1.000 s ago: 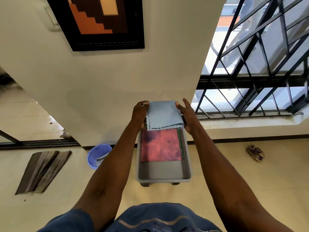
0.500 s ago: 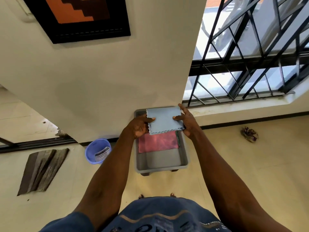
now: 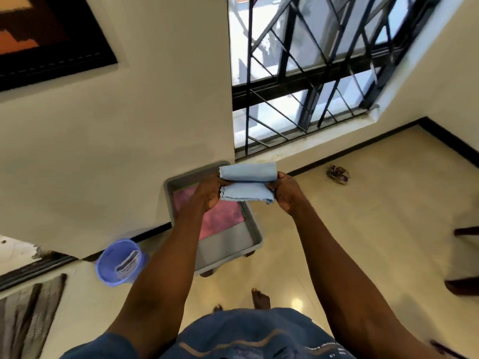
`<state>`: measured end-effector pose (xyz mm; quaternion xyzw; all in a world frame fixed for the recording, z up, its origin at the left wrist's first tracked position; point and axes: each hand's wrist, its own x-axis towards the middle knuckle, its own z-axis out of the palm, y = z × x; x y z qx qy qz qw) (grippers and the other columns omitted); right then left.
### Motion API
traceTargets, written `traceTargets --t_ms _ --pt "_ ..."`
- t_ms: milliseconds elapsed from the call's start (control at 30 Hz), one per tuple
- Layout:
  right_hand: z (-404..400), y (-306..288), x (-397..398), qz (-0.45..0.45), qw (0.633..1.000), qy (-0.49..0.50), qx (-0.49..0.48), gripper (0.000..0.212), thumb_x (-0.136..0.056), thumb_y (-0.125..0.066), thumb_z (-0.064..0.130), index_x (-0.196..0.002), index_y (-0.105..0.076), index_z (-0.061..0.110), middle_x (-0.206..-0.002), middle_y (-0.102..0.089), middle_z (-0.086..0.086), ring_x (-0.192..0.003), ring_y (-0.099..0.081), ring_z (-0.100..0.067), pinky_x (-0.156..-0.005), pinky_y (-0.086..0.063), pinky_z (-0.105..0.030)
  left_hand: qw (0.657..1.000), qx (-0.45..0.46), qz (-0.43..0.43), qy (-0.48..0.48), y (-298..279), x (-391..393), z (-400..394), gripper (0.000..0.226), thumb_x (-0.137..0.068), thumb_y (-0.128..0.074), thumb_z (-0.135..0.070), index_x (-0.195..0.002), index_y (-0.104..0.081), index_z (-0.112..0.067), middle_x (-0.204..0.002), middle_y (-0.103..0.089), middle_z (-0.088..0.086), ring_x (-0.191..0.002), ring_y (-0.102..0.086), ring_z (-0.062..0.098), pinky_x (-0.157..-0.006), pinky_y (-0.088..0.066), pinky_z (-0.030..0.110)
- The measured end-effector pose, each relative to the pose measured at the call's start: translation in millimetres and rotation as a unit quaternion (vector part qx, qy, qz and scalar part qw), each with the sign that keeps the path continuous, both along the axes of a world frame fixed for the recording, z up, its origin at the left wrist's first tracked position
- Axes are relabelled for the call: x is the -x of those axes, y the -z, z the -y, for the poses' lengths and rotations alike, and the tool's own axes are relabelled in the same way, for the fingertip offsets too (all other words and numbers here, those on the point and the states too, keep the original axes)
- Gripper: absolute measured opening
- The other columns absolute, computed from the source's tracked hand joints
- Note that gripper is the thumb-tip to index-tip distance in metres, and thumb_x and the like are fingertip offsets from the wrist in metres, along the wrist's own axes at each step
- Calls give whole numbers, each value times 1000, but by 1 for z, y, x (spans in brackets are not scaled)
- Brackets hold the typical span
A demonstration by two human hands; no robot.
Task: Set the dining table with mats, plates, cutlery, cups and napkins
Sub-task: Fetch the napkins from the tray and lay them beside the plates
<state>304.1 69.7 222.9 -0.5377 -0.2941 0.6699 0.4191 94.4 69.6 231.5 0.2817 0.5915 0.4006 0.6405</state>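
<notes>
I hold a light blue napkin (image 3: 247, 183) in the air in front of me, bent over into a fold along its middle. My left hand (image 3: 211, 191) pinches its left end and my right hand (image 3: 286, 191) pinches its right end. Below the hands a grey tray (image 3: 248, 240) stands on short legs by the wall. A pink cloth (image 3: 219, 220) lies flat inside it, with a thin green edge showing at its right side.
A blue plastic bucket (image 3: 119, 263) stands left of the tray. A striped floor mat (image 3: 28, 312) lies at far left. A crumpled rag (image 3: 337, 173) sits under the barred window (image 3: 311, 73). Dark chair legs (image 3: 464, 257) show at the right edge. My bare feet (image 3: 259, 297) are on the tiled floor.
The blue napkin, held flat over the tray before, is now folded over between both hands and lifted. The view has swung to the right.
</notes>
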Motion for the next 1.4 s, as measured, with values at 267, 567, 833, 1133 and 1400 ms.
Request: traceTargets --t_ms 267,567,833,1133,1400 --pt "50 -6 -11 -12 989 148 19 29 -85 -44 0 -66 -61 15 -85 -58 -13 -70 -51 -26 -51 -42 -27 982 -112 -35 147 -4 -16 -2 55 -81 -34 10 -51 -68 -20 -97 -71 -4 -95 -60 27 -72 -43 32" --pt "136 -17 -16 -5 969 246 -14 20 -74 -54 -1 -81 -62 16 -82 -55 -4 -69 -48 -19 -49 -37 -24 962 -90 65 251 -9 -32 35 30 -51 -67 -21 -73 -66 -1 -90 -66 9 -79 -62 19 -63 -47 23" --pt "216 -9 -63 -39 890 453 -30 46 -75 -64 -16 -112 -53 9 -91 -65 -13 -68 -62 -19 -57 -50 -23 879 -29 8 475 7 -97 59 50 -79 -71 8 -119 -55 -17 -109 -56 15 -94 -60 26 -79 -55 39" --pt "317 -14 -138 89 914 395 -24 39 -78 -72 -5 -113 -57 7 -94 -66 -10 -84 -62 -20 -70 -51 -29 707 -34 -59 704 0 -226 162 33 -92 -67 -21 -123 -64 -11 -119 -69 12 -103 -66 25 -93 -52 43" --pt "457 6 -222 39 883 467 22 27 -90 -66 20 -108 -65 1 -88 -70 -7 -79 -66 -20 -69 -52 -29 777 9 90 623 22 -357 290 40 -87 -65 0 -126 -60 -6 -115 -70 15 -101 -68 31 -78 -57 38"
